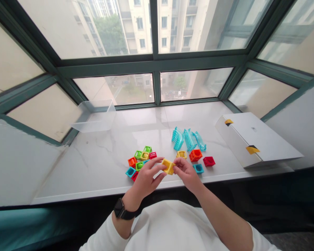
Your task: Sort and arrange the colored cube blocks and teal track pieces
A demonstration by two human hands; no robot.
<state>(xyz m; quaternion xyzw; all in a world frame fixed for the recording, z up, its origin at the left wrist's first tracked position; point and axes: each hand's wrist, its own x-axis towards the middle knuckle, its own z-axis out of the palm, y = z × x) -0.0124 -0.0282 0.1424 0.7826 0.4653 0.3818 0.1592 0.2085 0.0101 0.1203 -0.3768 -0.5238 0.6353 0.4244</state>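
Note:
Between my two hands is a yellow toy block (168, 167) with round openings, held above the front of the white sill. My left hand (148, 176) grips its left side with thumb and fingers. The fingers of my right hand (187, 173) pinch its right side. Left of it lies a cluster of several blocks, among them a green block (147, 149), an orange block (132, 161) and a blue block (130, 172). Beyond my right hand sit another yellow block (181, 154), an orange-red block (195, 155), a red block (209, 161) and a blue block (198, 168).
Three translucent turquoise track pieces (189, 140) lie behind the right-hand blocks. A clear plastic bin (95, 127) stands at the back left. On the right is a white box (259, 137) with yellow-and-black tabs. Green-framed windows (157, 66) enclose the marbled sill (94, 174).

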